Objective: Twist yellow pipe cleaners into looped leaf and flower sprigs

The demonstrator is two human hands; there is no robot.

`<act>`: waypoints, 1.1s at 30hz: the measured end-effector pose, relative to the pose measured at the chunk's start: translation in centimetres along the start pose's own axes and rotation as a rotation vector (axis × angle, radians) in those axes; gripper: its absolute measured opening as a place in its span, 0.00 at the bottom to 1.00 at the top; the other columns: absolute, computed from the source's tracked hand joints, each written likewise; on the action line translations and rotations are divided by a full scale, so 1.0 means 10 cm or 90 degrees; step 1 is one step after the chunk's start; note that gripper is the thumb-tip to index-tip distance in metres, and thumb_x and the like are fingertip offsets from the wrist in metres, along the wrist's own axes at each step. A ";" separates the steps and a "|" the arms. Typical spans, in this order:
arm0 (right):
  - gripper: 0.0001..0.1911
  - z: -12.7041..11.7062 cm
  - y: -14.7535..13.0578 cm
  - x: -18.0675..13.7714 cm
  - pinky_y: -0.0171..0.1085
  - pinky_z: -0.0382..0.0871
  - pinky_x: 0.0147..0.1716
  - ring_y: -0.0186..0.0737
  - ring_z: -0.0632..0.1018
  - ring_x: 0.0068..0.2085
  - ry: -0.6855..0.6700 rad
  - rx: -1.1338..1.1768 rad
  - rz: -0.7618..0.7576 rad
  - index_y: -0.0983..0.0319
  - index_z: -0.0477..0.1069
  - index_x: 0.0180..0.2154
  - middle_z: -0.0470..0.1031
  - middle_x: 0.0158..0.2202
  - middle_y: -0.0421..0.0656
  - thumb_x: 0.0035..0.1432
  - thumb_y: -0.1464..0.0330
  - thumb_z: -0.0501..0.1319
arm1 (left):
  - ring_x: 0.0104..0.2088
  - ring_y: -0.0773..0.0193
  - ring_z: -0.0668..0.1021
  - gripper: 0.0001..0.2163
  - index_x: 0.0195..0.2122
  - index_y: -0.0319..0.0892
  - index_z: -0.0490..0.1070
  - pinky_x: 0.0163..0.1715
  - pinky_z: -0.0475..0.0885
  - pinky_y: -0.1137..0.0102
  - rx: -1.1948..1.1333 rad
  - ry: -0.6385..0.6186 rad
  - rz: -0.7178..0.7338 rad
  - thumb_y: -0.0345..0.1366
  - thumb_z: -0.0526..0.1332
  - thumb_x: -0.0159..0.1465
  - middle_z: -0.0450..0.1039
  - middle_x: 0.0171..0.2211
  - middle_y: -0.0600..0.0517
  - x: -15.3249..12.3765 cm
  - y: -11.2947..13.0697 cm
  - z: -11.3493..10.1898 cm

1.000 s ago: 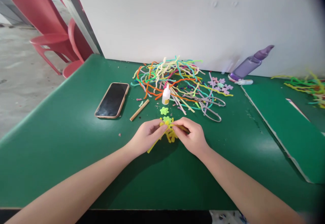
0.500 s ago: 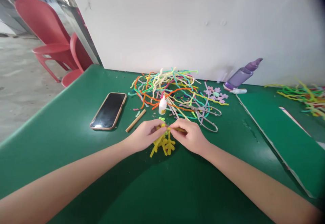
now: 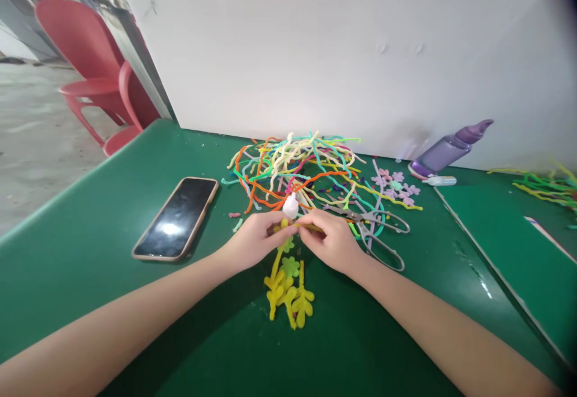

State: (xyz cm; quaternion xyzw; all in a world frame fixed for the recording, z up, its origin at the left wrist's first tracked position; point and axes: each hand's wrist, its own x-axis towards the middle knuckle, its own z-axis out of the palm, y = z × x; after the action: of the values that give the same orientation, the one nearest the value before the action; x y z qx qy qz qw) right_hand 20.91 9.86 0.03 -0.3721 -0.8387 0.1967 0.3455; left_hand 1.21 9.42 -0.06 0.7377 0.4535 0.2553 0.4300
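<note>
A cluster of yellow looped pieces [image 3: 303,306] lay nearest on the green worktop [image 3: 112,223], their short stems and leaf-like loops already bent into shape. Just beyond and partly against them were 2 green flowers [image 3: 290,267], which also looked complete; the farther flower was partly covered by the left hand.

Above these, the left hand [image 3: 255,238] and the right hand [image 3: 331,241] met fingertip to fingertip, both pinching a yellow pipe cleaner [image 3: 311,227]. Its middle was hidden, so I could not tell how much bending had been done; judging by its straight length along the right fingers, that piece was only partly worked. Whether the yellow stem below the left fingers belonged to it was also unclear.

Right behind the hands stood a small white bottle [image 3: 291,206], with a phone [image 3: 175,220] to the left and metal scissors [image 3: 391,220] to the right. Farther back, a tangled heap of pipe cleaners [image 3: 293,163] remained loose and unshaped, while a group of pink and purple flowers [image 3: 408,193] lay already made beside it. A tilted purple bottle [image 3: 444,154] was near the white panel [image 3: 288,54].
</note>
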 end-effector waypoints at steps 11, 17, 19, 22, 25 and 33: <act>0.02 0.05 0.08 -0.09 0.30 0.57 0.21 0.27 0.63 0.20 -0.050 0.086 0.069 0.61 0.66 0.35 0.64 0.23 0.35 0.61 0.70 0.56 | 0.22 0.72 0.58 0.10 0.38 0.40 0.68 0.23 0.53 0.74 -0.030 -0.067 -0.050 0.42 0.55 0.66 0.54 0.21 0.60 -0.04 0.04 -0.07; 0.01 0.06 0.09 -0.08 0.30 0.59 0.23 0.28 0.65 0.23 -0.042 0.096 0.095 0.61 0.66 0.35 0.67 0.25 0.36 0.60 0.70 0.57 | 0.21 0.71 0.64 0.15 0.38 0.40 0.66 0.22 0.56 0.74 -0.065 -0.087 -0.063 0.46 0.49 0.68 0.57 0.21 0.59 -0.02 -0.03 -0.03; 0.01 0.06 0.09 -0.08 0.30 0.59 0.22 0.28 0.65 0.22 -0.035 0.098 0.092 0.61 0.66 0.34 0.66 0.25 0.36 0.60 0.70 0.57 | 0.22 0.70 0.65 0.15 0.38 0.40 0.66 0.22 0.58 0.74 -0.086 -0.080 -0.067 0.47 0.50 0.68 0.59 0.22 0.58 -0.03 -0.06 -0.03; 0.01 0.06 0.09 -0.09 0.29 0.59 0.22 0.28 0.65 0.22 -0.021 0.091 0.091 0.61 0.67 0.34 0.67 0.25 0.36 0.60 0.70 0.57 | 0.22 0.70 0.67 0.15 0.35 0.40 0.66 0.23 0.61 0.74 -0.107 -0.074 -0.068 0.46 0.50 0.68 0.62 0.22 0.57 -0.03 -0.08 -0.04; 0.01 0.07 0.09 -0.08 0.29 0.59 0.21 0.27 0.65 0.22 -0.005 0.093 0.095 0.60 0.67 0.34 0.68 0.25 0.36 0.59 0.71 0.58 | 0.23 0.70 0.67 0.17 0.31 0.40 0.66 0.25 0.62 0.74 -0.129 -0.045 -0.062 0.45 0.47 0.69 0.65 0.22 0.56 -0.03 -0.08 -0.06; 0.03 0.06 0.09 -0.06 0.31 0.59 0.22 0.28 0.64 0.22 0.004 0.100 0.039 0.61 0.69 0.34 0.70 0.25 0.37 0.60 0.72 0.57 | 0.22 0.71 0.68 0.16 0.25 0.41 0.63 0.24 0.62 0.75 -0.098 -0.093 -0.096 0.43 0.50 0.68 0.63 0.19 0.58 -0.02 -0.03 -0.09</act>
State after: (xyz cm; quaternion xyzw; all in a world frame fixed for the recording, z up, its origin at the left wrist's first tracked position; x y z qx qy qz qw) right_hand 21.21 9.93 -1.19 -0.3702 -0.8079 0.2709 0.3700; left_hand 0.36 9.67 0.14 0.6830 0.4540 0.2024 0.5351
